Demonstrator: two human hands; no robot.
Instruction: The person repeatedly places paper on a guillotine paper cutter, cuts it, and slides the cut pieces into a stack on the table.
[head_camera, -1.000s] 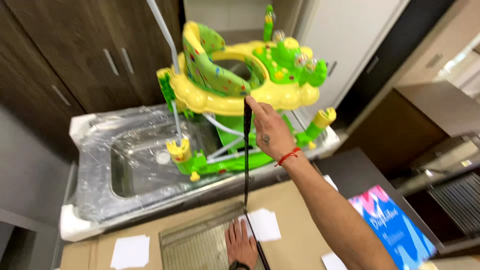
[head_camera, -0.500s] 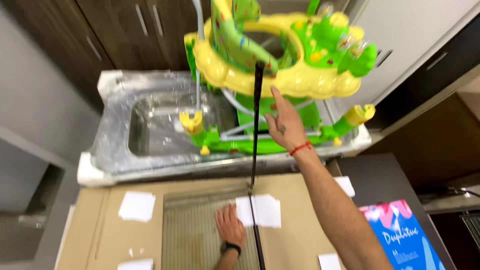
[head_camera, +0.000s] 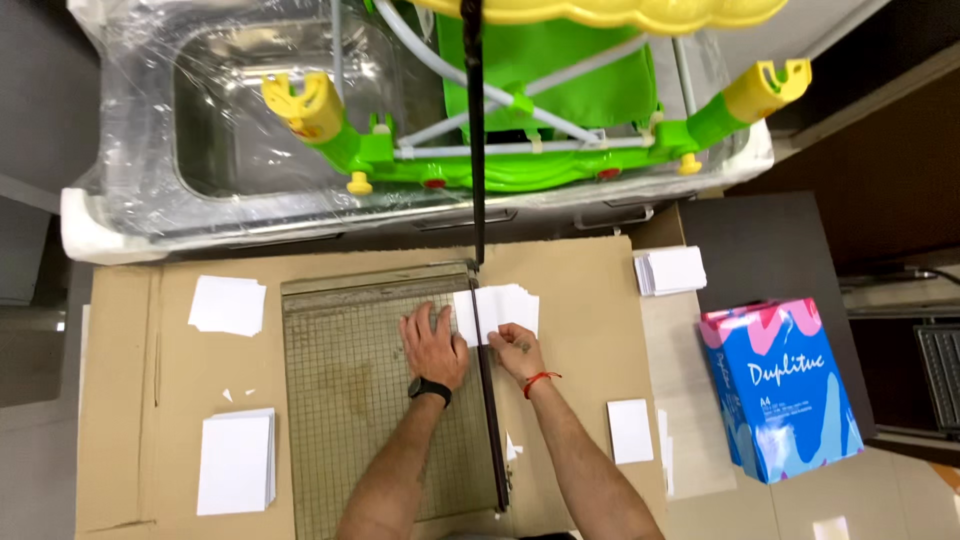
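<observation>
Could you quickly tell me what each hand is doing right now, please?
Left hand: open, flat on the paper on the cutter.
Right hand: fingers on the paper's edge; grip cannot be told.

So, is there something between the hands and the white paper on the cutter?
Nothing visible. The left hand presses on the white paper directly, the right hand touches its lower edge, and the cutter blade arm stands raised.

cutter arm (head_camera: 476, 130) top cut off, walker (head_camera: 560, 120) top too

Two bare forearms, no sleeves. The left hand (head_camera: 434, 345) has a black wristwatch strapped just behind it — dark band, dark face. The right hand (head_camera: 516, 350) has a thin red cord bracelet — knotted, loose ends out.
</observation>
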